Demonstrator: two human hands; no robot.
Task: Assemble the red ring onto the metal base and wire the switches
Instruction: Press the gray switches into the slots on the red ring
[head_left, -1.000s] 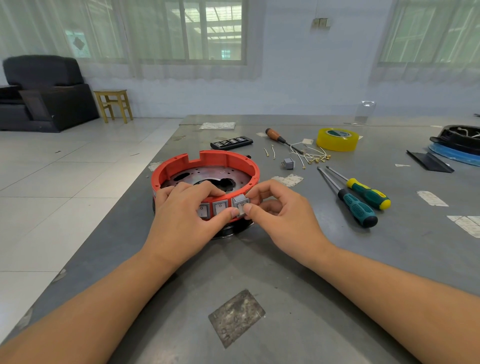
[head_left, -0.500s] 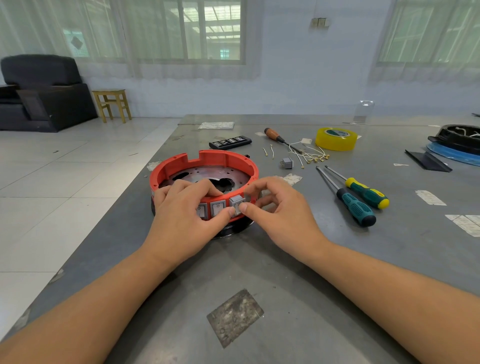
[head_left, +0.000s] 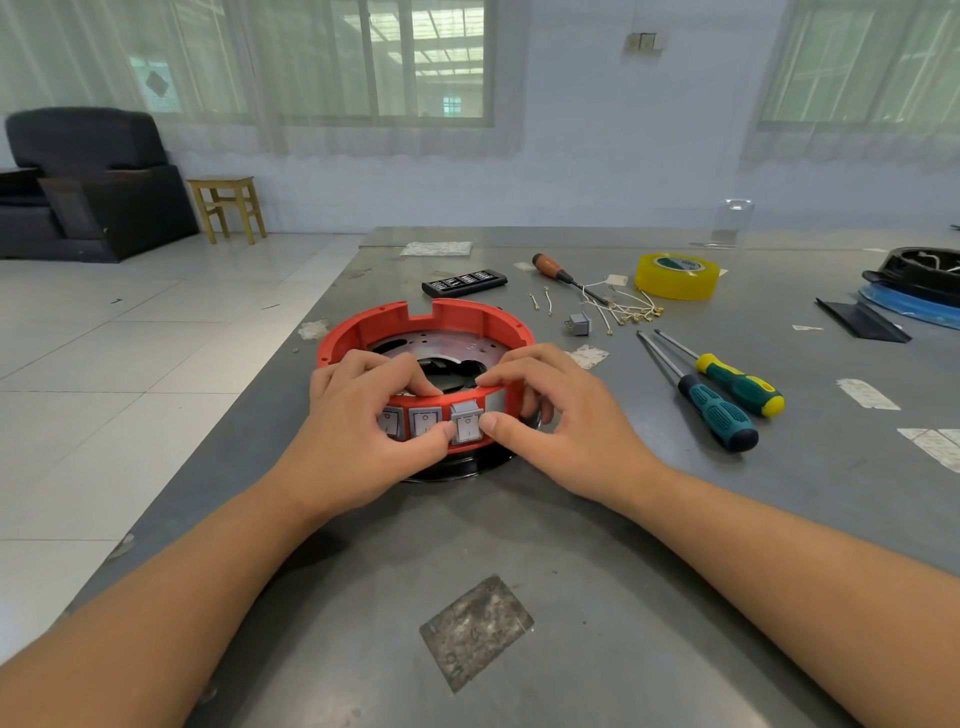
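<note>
The red ring (head_left: 363, 325) sits on the metal base (head_left: 457, 345) near the left edge of the grey table (head_left: 623, 519), just in front of the person. Three grey switches sit in a row in the ring's near wall. The left hand (head_left: 358, 436) curls over the near rim, fingers inside the ring and thumb pressed against the front, beside the middle switch (head_left: 425, 420) and touching the left edge of the third switch (head_left: 466, 423). The first switch (head_left: 389, 420) is partly covered by this hand. The right hand (head_left: 561, 415) pinches the third switch: its thumb tip is on the switch's right edge and its forefinger hooks over the rim above it.

Compared with a second ago, the third switch now stands more squarely in its slot, its rocker face showing whole between the two thumbs, where earlier the right thumb and fingers covered much of it. A bare opening shows in the ring just to the right of it. The left thumb has slid a little to the right, and both hands stay on the ring.

Further back lie a loose switch (head_left: 578, 323), a bundle of short wires (head_left: 621, 306), a wooden-handled screwdriver (head_left: 558, 270), a roll of yellow tape (head_left: 675, 275) and a black remote (head_left: 464, 282). Two green-handled screwdrivers (head_left: 719, 410) lie side by side to the right.
</note>
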